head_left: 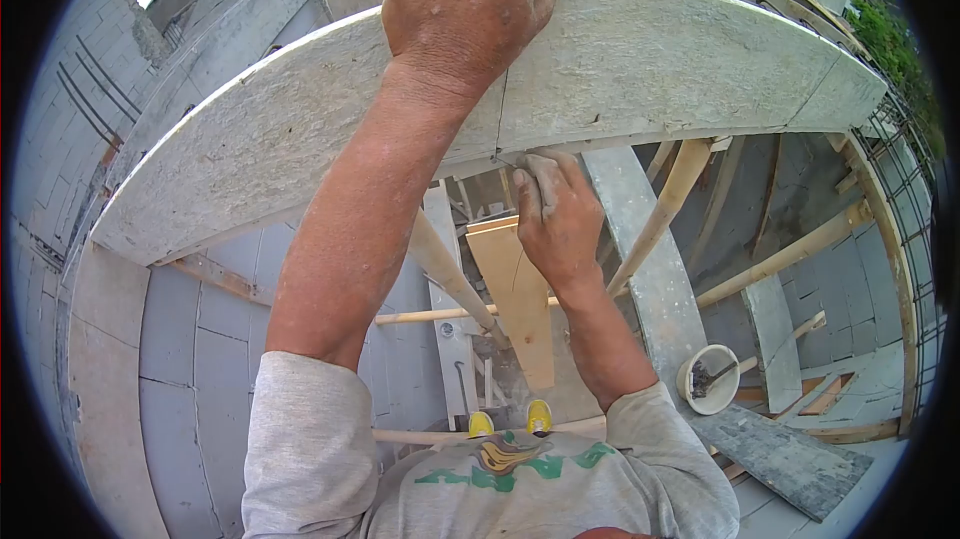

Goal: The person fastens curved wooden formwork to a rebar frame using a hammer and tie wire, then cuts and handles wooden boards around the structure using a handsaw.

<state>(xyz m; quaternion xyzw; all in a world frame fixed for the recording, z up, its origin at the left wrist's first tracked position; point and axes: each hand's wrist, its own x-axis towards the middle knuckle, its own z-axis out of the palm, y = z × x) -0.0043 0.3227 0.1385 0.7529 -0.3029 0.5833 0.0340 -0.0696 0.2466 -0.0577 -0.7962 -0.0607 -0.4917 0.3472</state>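
A long concrete-stained formwork board (650, 69) stands on edge and spans the view. My left hand (470, 4) is closed at its top edge; what its fingers hold is hidden. A thin dark wire (503, 109) runs down the board's face below that hand to the lower edge. There my right hand (558, 214) is closed in a pinch at the wire's lower end, just under the board. Beneath my right hand is a light plywood strip (510, 299), which slopes down toward my yellow shoes (539, 416).
Bamboo poles (665, 209) prop the structure below. A white bucket (708, 380) with dark contents and a handled tool sits at right near a grey plank (785, 454). Rebar mesh (915, 229) lines the right edge, and bars (95, 99) stick out of the left block wall.
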